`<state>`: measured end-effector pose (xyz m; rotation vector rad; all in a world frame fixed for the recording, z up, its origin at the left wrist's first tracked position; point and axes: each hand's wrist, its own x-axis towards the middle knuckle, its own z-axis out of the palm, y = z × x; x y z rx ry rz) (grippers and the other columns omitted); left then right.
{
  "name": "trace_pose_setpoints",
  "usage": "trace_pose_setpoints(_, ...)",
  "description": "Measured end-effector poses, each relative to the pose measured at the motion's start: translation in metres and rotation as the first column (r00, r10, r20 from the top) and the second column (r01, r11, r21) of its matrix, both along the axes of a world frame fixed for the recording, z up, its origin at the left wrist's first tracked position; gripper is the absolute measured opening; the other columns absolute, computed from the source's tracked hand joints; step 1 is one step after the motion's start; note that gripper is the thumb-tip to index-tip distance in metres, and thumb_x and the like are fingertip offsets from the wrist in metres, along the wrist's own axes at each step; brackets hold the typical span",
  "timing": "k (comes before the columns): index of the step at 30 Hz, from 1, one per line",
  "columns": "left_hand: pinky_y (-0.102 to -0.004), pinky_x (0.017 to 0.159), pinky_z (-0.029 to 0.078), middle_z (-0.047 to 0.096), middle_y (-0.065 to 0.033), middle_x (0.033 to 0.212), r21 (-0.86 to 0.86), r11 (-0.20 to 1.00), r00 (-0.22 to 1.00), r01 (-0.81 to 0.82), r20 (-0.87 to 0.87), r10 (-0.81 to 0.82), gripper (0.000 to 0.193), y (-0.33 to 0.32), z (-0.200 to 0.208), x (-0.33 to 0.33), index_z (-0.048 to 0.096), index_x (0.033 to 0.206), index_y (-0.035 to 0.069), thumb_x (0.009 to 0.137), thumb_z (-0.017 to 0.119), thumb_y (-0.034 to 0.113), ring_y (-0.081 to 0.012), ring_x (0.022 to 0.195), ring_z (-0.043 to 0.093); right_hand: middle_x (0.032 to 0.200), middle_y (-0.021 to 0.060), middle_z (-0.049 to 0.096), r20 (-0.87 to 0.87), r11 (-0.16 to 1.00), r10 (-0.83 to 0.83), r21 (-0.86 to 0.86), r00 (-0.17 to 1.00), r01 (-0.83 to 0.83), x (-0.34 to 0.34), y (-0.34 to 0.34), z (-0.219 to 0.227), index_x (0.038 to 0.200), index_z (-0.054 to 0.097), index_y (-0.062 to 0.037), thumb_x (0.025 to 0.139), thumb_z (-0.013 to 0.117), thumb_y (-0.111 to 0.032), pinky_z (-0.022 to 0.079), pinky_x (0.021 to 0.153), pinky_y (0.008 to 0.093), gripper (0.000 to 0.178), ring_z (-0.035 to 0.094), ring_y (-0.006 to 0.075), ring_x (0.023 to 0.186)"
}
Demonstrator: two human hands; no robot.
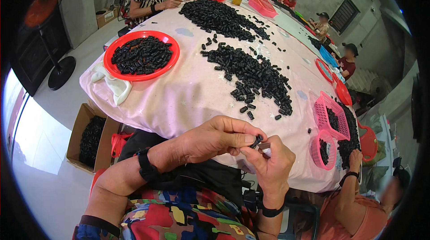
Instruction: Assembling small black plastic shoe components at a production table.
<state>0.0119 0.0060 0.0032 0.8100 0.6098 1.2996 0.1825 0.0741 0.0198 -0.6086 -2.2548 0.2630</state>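
Close to the table's near edge, my left hand (219, 138) pinches a small black ring-like part (256, 141) between thumb and forefinger. My right hand (271, 164) meets it there, closed on a small grey, flat tool (265, 147) with a whitish portion; its exact kind is hidden by the fingers. The tool touches or nearly touches the black part. Beyond my hands spreads a loose pile of short black cylindrical parts (255, 74). To the left, a round red tray (175, 61) holds many more black pieces.
A white cloth (121, 88) hangs under the red tray. A cardboard box (78, 143) of black parts stands on the floor at left. Pink baskets (341, 121) sit at right, near a co-worker's hand (356, 159). Another black pile (215, 16) lies farther back; several people sit round the table.
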Motion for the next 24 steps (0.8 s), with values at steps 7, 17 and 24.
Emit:
trace_pose_setpoints(7,-0.017,0.065,0.043,0.064,0.0005,0.097,-0.027,1.0,1.0,0.007,0.012,-0.007,0.029,-0.0008,-0.0004,-0.0006,0.062,0.117,0.003,0.092,0.061,0.016,-0.0024,0.071,0.05,0.057,0.0074,0.055,-0.005,1.0,-0.002,-0.008,1.0,0.002,0.0001,0.0016,-0.0005,0.069,0.053,-0.0046,0.07,0.078,-0.046,0.042,0.043,0.0306,0.048,0.055,0.0215,0.047)
trace_pose_setpoints(17,-0.0197,0.067,0.043,0.063,-0.0029,0.1,-0.039,0.999,1.0,0.0,0.021,0.001,0.028,-0.0001,0.0001,-0.0003,0.062,0.116,0.001,0.091,0.061,0.014,-0.0055,0.075,0.051,0.058,0.008,0.056,-0.003,1.0,0.007,-0.016,1.0,-0.007,-0.0007,0.002,0.0001,0.069,0.052,-0.0048,0.071,0.077,-0.045,0.043,0.044,0.0308,0.047,0.057,0.0224,0.048)
trace_pose_setpoints(24,-0.0173,0.063,0.042,0.064,0.0014,0.094,-0.035,0.999,1.0,-0.016,-0.003,0.016,0.028,0.0005,0.0001,0.0003,0.063,0.116,0.004,0.091,0.062,0.016,-0.0025,0.07,0.049,0.059,0.0102,0.056,0.066,1.0,0.012,-0.022,0.998,-0.011,0.0025,0.0038,-0.0013,0.076,0.054,-0.0017,0.076,0.076,-0.042,0.043,0.047,0.029,0.045,0.057,0.0195,0.051)
